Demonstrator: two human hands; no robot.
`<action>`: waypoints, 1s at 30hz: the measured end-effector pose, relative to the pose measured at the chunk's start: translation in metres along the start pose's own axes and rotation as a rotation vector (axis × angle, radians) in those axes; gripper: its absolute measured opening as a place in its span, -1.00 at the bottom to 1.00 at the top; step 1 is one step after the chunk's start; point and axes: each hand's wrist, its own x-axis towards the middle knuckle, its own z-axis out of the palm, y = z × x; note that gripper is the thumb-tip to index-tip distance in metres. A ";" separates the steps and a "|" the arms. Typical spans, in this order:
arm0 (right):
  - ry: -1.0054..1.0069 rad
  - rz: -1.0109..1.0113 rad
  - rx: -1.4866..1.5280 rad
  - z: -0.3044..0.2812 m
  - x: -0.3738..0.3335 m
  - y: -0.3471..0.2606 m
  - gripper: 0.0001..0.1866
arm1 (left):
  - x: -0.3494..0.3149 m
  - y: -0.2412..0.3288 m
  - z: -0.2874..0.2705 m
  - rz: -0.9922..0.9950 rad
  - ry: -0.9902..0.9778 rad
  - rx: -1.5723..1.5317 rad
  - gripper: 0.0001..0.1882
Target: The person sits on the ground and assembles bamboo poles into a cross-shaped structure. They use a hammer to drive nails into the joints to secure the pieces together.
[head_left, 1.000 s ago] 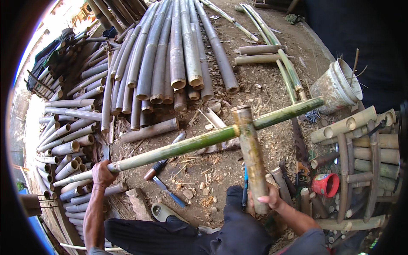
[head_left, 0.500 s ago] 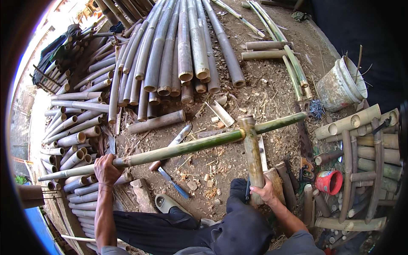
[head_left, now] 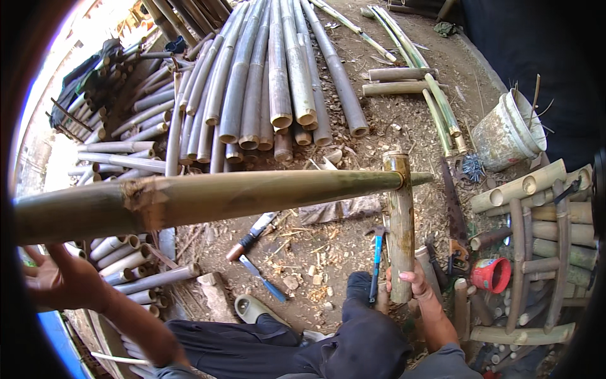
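A long green-tan bamboo pole (head_left: 265, 196) crosses in front of me, its left end raised close to the camera. Its thinner right end passes through a thick short bamboo piece (head_left: 399, 221) near that piece's top and sticks out beyond it. My right hand (head_left: 420, 283) is wrapped around the lower part of the short piece, holding it upright. Under the pole's left part, my left hand (head_left: 63, 281) is open with fingers spread; whether the fingertips touch the pole is hidden. A blue-handled hammer (head_left: 377, 252) stands beside the short piece, close to my knee.
A sheathed knife (head_left: 251, 235) and a blue-handled chisel (head_left: 262, 278) lie among chips on the ground. Bamboo poles (head_left: 278, 69) are stacked ahead, with more cut lengths at left. At right are a saw (head_left: 457, 252), a red bucket (head_left: 489, 275), a dirty white bucket (head_left: 505, 129) and bamboo frames (head_left: 524, 265).
The pole's left end has risen toward the camera. My left hand has let go its grip, moved left and spread its fingers. My right hand and the short piece shifted slightly right.
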 end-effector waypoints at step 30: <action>-0.161 -0.610 -0.023 0.030 0.070 -0.167 -0.20 | 0.085 0.117 -0.053 -0.534 -0.298 -1.183 -0.78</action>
